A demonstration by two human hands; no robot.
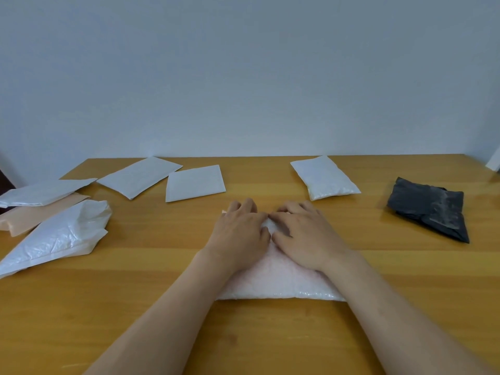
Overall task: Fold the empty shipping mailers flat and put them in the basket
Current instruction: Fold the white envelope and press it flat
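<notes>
Low in the frame's centre the pale pink bubble mailer (276, 284) lies under the left hand (240, 232) and right hand (307, 235), both pressing palm-down, clasping nothing; it looks light, soft, springy, slick, best pinched at an edge

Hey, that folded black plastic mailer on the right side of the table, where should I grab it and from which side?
Probably pinch the folded black plastic mailer across its thick, bundled left end, coming from above with the right hand. It lies flat, and its near-right end tapers to a thin point that might unfold.
</notes>
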